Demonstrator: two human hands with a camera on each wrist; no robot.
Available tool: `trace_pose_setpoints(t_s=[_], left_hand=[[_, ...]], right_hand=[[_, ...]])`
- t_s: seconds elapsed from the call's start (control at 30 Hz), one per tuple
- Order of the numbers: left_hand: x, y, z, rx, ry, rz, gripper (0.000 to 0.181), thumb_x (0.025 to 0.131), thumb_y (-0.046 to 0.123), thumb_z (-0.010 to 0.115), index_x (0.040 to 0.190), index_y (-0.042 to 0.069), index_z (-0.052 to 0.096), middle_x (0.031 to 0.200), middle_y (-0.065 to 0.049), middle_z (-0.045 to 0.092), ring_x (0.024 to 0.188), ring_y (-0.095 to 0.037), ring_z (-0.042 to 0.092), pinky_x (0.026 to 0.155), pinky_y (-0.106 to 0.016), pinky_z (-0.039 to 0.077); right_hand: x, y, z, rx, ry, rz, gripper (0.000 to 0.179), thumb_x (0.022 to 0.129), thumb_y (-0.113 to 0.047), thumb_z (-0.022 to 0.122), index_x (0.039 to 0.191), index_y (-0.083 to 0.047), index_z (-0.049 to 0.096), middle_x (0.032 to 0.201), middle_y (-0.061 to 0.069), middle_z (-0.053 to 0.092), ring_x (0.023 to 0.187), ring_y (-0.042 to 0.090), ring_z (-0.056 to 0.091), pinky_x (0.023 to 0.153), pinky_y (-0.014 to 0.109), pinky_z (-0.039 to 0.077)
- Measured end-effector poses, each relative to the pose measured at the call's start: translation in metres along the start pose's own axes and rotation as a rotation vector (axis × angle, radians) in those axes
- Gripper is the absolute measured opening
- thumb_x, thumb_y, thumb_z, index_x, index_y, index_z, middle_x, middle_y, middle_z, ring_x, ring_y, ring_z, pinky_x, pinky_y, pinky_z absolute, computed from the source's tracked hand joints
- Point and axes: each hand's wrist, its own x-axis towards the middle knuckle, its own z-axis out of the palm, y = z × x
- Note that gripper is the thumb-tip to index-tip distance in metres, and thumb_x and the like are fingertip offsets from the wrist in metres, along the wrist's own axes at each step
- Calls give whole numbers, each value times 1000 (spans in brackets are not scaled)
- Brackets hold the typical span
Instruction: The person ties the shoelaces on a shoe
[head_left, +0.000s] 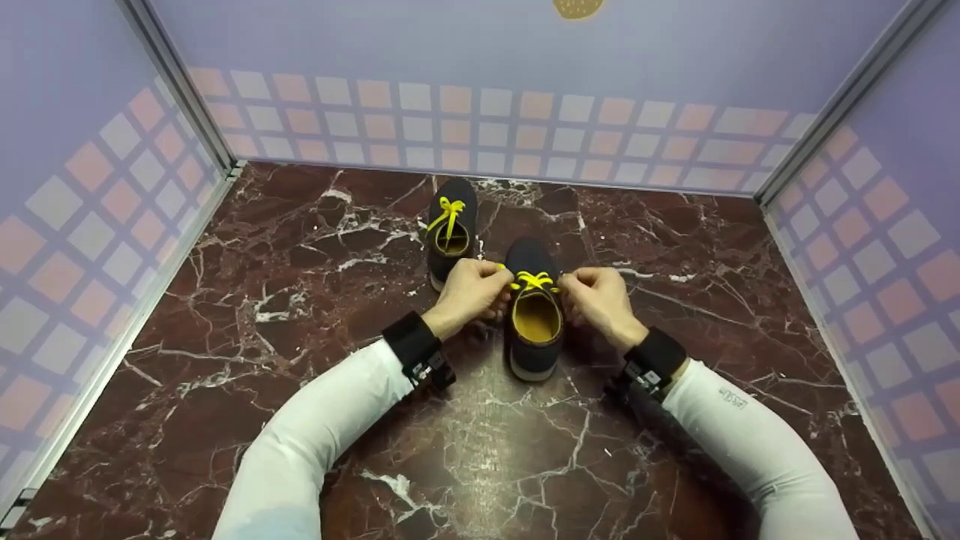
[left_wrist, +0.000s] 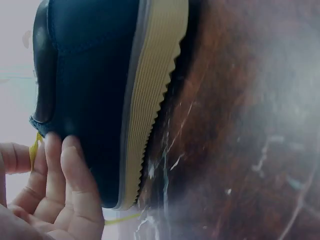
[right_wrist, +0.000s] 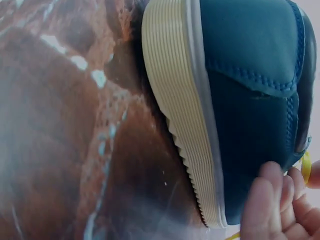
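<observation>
A dark shoe (head_left: 534, 352) with a yellow insole stands on the floor between the two hands, its toe pointing away. Across its top runs a yellow shoelace (head_left: 534, 281). My left hand (head_left: 472, 289) pinches the lace at the left side; in the left wrist view, fingertips of that hand (left_wrist: 62, 190) rest against the shoe's side (left_wrist: 95, 90) beside a strand of lace (left_wrist: 34, 152). On the right, my right hand (head_left: 602, 296) pinches the lace too. The right wrist view has a yellow loop (right_wrist: 306, 167) between thumb and fingers, next to the ribbed pale sole (right_wrist: 172, 75).
A second dark shoe (head_left: 454, 191) stands further back on the left, its yellow lace (head_left: 450, 210) tied in a bow. Dark red marbled flooring (head_left: 480, 465) spreads around both shoes. Lilac panels with checked squares (head_left: 495, 135) enclose it at the back and sides.
</observation>
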Motion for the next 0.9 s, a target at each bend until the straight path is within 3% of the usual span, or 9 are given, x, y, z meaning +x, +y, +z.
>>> trace_pose_setpoints(t_s=[0.13, 0.23, 0.3, 0.43, 0.53, 0.67, 0.77, 0.9], left_hand=[[-1, 1, -2, 86, 49, 153, 23, 103, 22, 72, 88, 10, 84, 83, -22, 80, 66, -35, 76, 52, -27, 58], [-1, 3, -2, 148, 57, 242, 23, 107, 24, 72, 96, 7, 86, 91, -28, 82, 79, -43, 80, 54, -22, 56], [-1, 5, -2, 182, 57, 296, 25, 108, 23, 71, 101, 5, 86, 92, -28, 81, 78, -39, 80, 55, -19, 52], [-1, 11, -1, 211, 63, 384, 25, 110, 20, 71, 104, 2, 86, 92, -25, 82, 70, -17, 72, 61, -16, 49], [0, 16, 0, 225, 65, 430, 24, 110, 18, 71, 103, 0, 86, 95, -21, 84, 74, -14, 68, 68, -16, 48], [-1, 21, 3, 239, 64, 474, 24, 110, 17, 72, 104, -1, 86, 97, -19, 86, 83, -29, 77, 73, -17, 48], [-1, 25, 5, 238, 70, 499, 23, 110, 16, 72, 102, -1, 86, 96, -17, 86, 89, -36, 81, 74, -16, 49], [-1, 28, 6, 222, 77, 502, 22, 109, 15, 73, 100, -1, 86, 94, -16, 86, 88, -36, 82, 72, -16, 49]], right_hand=[[1, -2, 0, 95, 32, -71, 22, 103, -14, 72, 96, 5, 82, 75, 13, 75, 54, 17, 67, 48, 33, 60], [2, -3, -1, 165, 47, -116, 28, 108, -14, 72, 99, 10, 80, 78, 8, 79, 56, 18, 69, 50, 32, 60], [3, -4, -1, 203, 54, -138, 31, 110, -14, 72, 99, 14, 78, 79, 2, 80, 57, 20, 71, 52, 32, 60], [3, -7, -1, 211, 78, -182, 29, 110, -13, 72, 98, 13, 78, 84, 0, 82, 59, 22, 75, 54, 34, 62], [2, -12, -1, 199, 76, -225, 28, 110, -12, 71, 100, 14, 78, 86, 2, 83, 58, 20, 75, 53, 35, 64], [0, -19, 0, 182, 62, -291, 27, 110, -8, 70, 102, 16, 78, 80, 3, 81, 56, 17, 74, 50, 32, 63], [-1, -24, -1, 179, 57, -331, 26, 110, -6, 68, 101, 15, 78, 74, -1, 79, 53, 15, 72, 47, 27, 59], [-2, -33, -3, 172, 64, -367, 24, 110, -6, 68, 101, 14, 79, 73, -8, 78, 52, 12, 67, 47, 22, 54]])
